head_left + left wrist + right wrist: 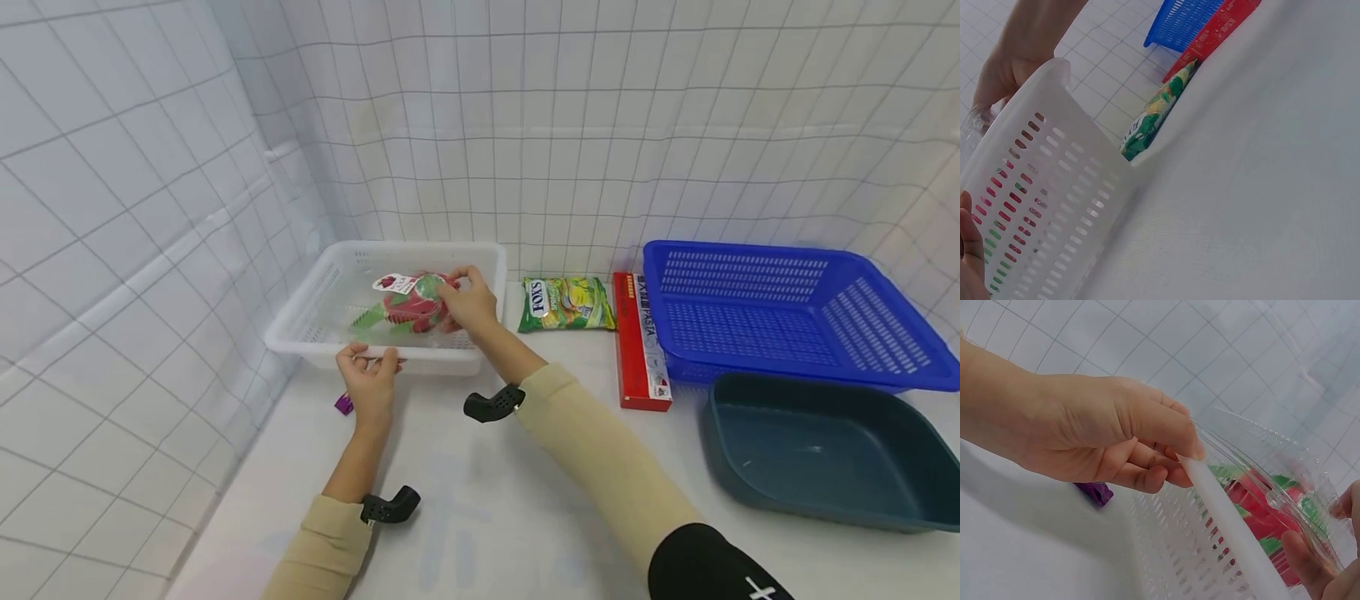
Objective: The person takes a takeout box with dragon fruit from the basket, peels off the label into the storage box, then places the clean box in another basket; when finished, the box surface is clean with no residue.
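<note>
My right fingers [469,272] pinch the pack [423,310] (clear plastic) in the white basket [1063,187], my left fingers [1147,478] its rim [442,354].

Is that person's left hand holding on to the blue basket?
No, the left hand pinches the near rim of the white basket, while the blue basket stands apart, off to the right.

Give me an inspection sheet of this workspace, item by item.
Surface: white tabletop, faint bluish markings near the front.
Job's things: white basket; clear pack, red and green contents, at least partly inside it.
Clutter: green FOX'S bag, red box, blue basket, dark tub, small purple item.
Hands: left hand pinches the white basket's front rim; right hand grips the clear pack.
Cables: nothing seen.
Surroundings: grid-patterned walls.
</note>
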Demonstrator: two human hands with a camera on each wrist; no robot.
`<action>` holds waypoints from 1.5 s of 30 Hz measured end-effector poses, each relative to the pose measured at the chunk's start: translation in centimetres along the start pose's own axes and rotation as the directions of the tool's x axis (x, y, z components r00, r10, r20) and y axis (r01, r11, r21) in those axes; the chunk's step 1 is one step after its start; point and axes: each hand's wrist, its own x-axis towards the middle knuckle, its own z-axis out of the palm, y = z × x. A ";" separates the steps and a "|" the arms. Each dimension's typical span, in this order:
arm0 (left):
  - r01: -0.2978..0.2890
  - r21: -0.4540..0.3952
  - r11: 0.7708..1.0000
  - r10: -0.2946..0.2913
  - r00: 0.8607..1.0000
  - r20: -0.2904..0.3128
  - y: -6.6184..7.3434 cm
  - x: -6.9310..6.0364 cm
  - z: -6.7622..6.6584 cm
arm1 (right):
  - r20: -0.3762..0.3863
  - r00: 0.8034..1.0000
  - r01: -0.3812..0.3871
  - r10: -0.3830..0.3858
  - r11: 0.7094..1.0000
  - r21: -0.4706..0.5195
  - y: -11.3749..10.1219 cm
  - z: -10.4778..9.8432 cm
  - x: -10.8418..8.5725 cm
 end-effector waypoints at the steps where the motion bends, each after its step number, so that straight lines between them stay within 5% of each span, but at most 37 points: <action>1: -0.001 0.000 1.000 0.001 1.000 0.001 0.0 0.0 0.0 | 0.000 1.000 0.001 -0.001 1.000 0.011 -0.1 -0.1 0.0; 21: -0.025 -0.020 0.999 0.025 1.000 0.007 0.2 0.0 0.1 | 0.077 0.994 0.065 -0.072 0.994 0.083 -1.9 -3.7 -0.8; 45: -0.017 0.006 1.000 0.017 1.000 0.022 0.2 -0.2 0.1 | 0.069 0.989 0.117 -0.130 0.979 0.168 -3.8 -8.9 -2.4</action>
